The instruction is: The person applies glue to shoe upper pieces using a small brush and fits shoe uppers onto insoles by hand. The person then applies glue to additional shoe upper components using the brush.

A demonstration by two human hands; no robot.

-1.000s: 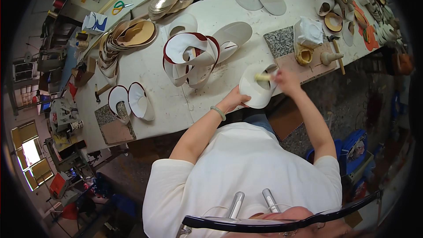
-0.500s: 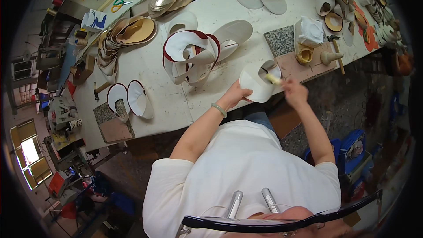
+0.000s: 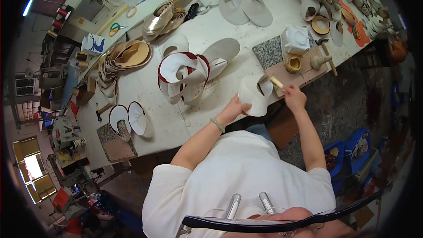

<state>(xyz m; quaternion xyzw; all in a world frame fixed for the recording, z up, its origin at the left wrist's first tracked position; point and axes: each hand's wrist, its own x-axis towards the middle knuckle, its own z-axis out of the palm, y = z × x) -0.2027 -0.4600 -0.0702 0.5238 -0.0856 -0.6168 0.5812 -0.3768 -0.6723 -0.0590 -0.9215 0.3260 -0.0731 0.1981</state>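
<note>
At the table's near edge my left hand point(image 3: 233, 109) pinches a white shoe upper point(image 3: 255, 101) by its lower left rim, the thumb lying on top. The upper is curved, with an opening toward its right side. My right hand point(image 3: 294, 98) is closed on a small brush point(image 3: 276, 82) with a pale yellow tip, which points up and left just beside the upper's right edge. Whether the tip touches that edge I cannot tell. Beyond the right hand stands a yellow-crusted glue pot point(image 3: 293, 64).
Left of my hands sit nested white uppers with dark red edging point(image 3: 183, 72) and another such pair point(image 3: 141, 121). A hammer point(image 3: 329, 59) lies on the right beside a board point(image 3: 297, 72). Stacked tan-lined uppers point(image 3: 128, 57), scissors point(image 3: 115, 28) and grey uppers point(image 3: 255, 9) lie farther off.
The brush has moved from over the upper's opening to just outside its right edge. My left hand still holds the upper. The whole view has shifted, with the table appearing lower.
</note>
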